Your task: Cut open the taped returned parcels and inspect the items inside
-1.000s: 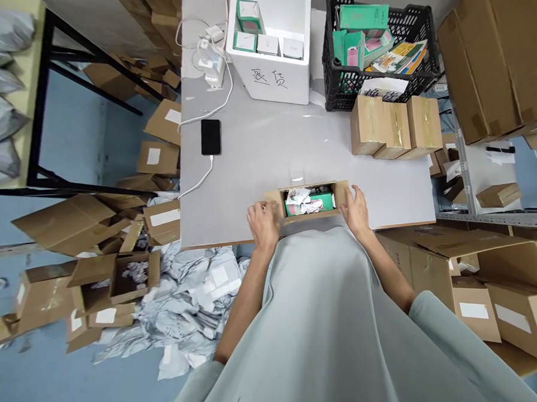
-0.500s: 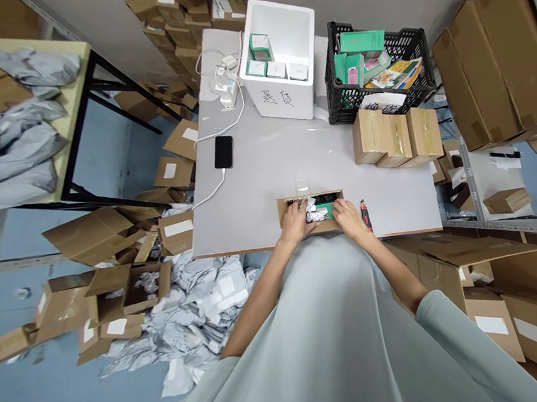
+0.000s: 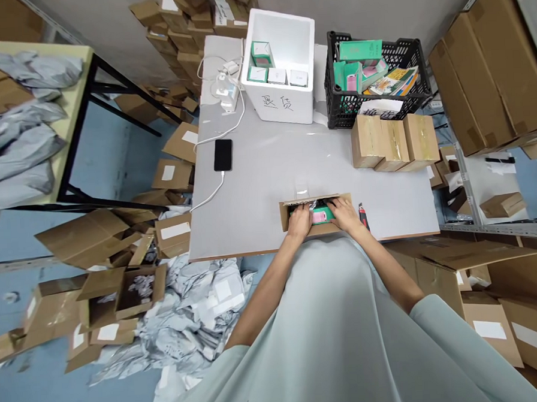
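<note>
An open brown cardboard box (image 3: 287,215) sits at the near edge of the grey table (image 3: 266,165). Both hands are inside it. My left hand (image 3: 300,221) reaches in from the left and my right hand (image 3: 343,214) from the right, fingers curled around a green and pink packet (image 3: 319,215) between them. Crumpled white paper shows at the box's far side. A small red and black cutter (image 3: 363,217) lies on the table just right of the box.
A black phone (image 3: 223,155) on a white cable lies left. A white foam bin (image 3: 281,62) with small boxes and a black crate (image 3: 374,75) stand at the back; taped cartons (image 3: 394,141) sit right. Empty boxes and grey bags litter the floor.
Both hands moved from the box's outer ends into the box and closed on the green and pink packet. The white paper got pushed back. The cutter now shows on the right.
</note>
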`<state>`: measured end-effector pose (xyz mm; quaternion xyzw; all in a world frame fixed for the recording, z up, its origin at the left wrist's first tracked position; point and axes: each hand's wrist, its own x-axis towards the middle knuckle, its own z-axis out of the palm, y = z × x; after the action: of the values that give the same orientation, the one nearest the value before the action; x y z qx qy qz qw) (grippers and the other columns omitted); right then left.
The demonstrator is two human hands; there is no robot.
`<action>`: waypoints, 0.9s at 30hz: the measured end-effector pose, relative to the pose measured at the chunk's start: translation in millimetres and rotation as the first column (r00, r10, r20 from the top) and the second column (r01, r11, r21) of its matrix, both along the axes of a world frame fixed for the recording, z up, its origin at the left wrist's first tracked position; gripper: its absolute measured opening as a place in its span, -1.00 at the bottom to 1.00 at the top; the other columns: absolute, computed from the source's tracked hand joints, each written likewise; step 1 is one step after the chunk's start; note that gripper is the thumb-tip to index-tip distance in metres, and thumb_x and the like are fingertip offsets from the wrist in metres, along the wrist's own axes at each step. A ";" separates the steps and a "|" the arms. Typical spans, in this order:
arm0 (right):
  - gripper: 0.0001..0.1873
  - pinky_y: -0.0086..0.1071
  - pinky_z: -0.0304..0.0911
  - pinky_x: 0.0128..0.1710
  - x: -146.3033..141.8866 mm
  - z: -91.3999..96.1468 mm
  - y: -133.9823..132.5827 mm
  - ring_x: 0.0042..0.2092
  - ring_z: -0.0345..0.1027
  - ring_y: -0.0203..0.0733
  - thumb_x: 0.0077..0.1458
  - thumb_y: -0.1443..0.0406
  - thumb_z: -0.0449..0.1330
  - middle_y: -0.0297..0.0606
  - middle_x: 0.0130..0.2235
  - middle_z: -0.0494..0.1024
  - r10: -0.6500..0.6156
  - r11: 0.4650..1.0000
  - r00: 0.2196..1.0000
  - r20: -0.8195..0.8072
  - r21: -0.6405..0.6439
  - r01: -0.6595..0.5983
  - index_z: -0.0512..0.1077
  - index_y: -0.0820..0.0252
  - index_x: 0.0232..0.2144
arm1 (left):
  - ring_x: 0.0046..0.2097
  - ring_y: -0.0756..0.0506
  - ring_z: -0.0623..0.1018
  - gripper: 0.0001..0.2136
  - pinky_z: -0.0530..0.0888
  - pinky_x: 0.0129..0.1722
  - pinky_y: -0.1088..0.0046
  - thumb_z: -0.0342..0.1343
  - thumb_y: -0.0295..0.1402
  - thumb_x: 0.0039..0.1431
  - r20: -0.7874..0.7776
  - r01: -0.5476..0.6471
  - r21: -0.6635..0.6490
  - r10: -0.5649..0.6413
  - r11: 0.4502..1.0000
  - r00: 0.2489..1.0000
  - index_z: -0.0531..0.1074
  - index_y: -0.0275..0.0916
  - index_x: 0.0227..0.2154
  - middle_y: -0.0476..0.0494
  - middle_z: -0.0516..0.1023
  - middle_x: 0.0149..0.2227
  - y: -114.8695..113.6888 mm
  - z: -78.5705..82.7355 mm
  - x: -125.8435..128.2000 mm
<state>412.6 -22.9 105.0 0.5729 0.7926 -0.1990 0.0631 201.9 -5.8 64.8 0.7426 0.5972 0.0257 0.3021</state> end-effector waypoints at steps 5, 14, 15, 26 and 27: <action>-0.30 0.10 0.21 0.46 -5.2 -6.5 21.1 0.43 0.33 0.32 0.18 0.33 0.53 0.28 0.34 0.56 0.105 0.994 0.991 0.083 -0.020 -0.104 0.52 0.36 0.33 | 0.32 -0.43 0.61 -0.52 0.49 0.36 0.01 -0.07 -0.39 0.58 0.032 0.010 -0.012 -0.010 1.000 0.999 0.38 -0.35 0.45 -0.57 0.54 0.34 4.1 -6.9 -0.9; -0.20 0.08 0.14 0.52 -3.3 -11.6 25.8 0.47 0.32 0.33 0.16 0.36 0.47 0.34 0.42 0.49 0.151 0.989 0.986 0.067 -0.017 -0.150 0.41 0.43 0.41 | 0.50 -0.54 0.44 -0.15 0.21 0.56 -0.30 0.31 -0.52 0.25 0.046 0.114 -0.100 -0.110 0.988 0.993 0.23 -0.13 0.58 -0.53 0.36 0.53 9.2 -20.9 -2.6; -0.17 0.08 0.11 0.54 -3.4 -12.2 26.3 0.48 0.31 0.32 0.15 0.38 0.47 0.34 0.43 0.48 0.147 0.989 0.988 0.057 -0.022 -0.146 0.39 0.43 0.42 | 0.50 -0.52 0.44 -0.15 0.23 0.55 -0.27 0.26 -0.57 0.25 0.040 0.118 -0.110 -0.114 0.987 0.993 0.22 -0.13 0.59 -0.51 0.34 0.54 11.1 -22.6 -1.4; -0.25 0.00 0.22 0.43 -5.3 -3.0 34.2 0.39 0.39 0.31 0.32 0.36 0.27 0.41 0.40 0.45 0.301 0.953 0.933 0.196 -0.040 -0.299 0.26 0.59 0.46 | 0.57 -0.43 0.35 -0.19 0.17 0.62 -0.19 0.15 -0.60 0.26 0.028 0.151 -0.077 -0.149 0.986 0.988 0.28 -0.15 0.58 -0.42 0.34 0.57 21.8 -26.0 -5.7; -0.25 0.00 0.23 0.41 -4.1 -1.4 35.0 0.36 0.40 0.32 0.33 0.32 0.30 0.41 0.39 0.45 0.319 0.948 0.927 0.199 -0.049 -0.316 0.26 0.60 0.44 | 0.56 -0.43 0.37 -0.21 0.19 0.62 -0.17 0.15 -0.60 0.26 0.029 0.154 -0.065 -0.153 0.986 0.988 0.30 -0.16 0.57 -0.42 0.36 0.55 22.6 -25.6 -6.5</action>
<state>408.5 12.1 103.6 0.4541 0.8623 -0.1328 0.1804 195.4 16.7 39.2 0.7755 0.5351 -0.0088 0.3349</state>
